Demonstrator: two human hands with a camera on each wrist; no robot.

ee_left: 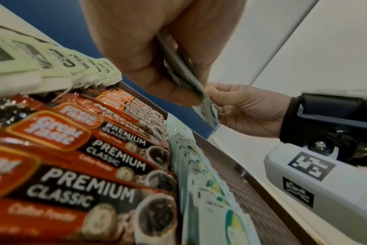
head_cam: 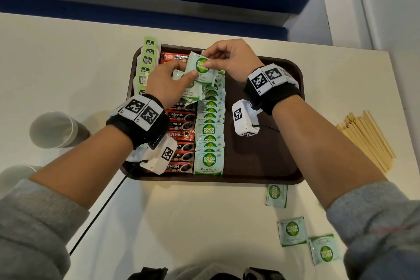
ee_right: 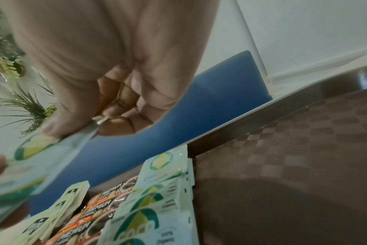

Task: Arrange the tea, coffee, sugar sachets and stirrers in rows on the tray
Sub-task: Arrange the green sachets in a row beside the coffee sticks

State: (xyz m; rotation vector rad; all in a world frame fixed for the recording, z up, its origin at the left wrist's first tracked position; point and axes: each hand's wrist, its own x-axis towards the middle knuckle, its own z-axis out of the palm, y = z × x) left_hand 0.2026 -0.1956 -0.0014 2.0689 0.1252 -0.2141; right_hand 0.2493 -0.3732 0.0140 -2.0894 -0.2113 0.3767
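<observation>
Over the tray [head_cam: 268, 148], both hands [head_cam: 169, 83] [head_cam: 234, 59] pinch sugar sachets [head_cam: 201, 68], hiding the row's far end.

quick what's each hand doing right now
Left hand: holds a stack of sugar sachets.
Right hand: pinches the top sugar sachet.

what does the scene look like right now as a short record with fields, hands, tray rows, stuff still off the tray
left hand: holds several sugar sachets
right hand: pinches top sugar sachet of that bunch
tray: brown, right part bare
tea row: tray's left edge
coffee row: beside the tea
sugar row: right of the coffee
off tray: three loose sachets, stirrers, cup on the table
</observation>
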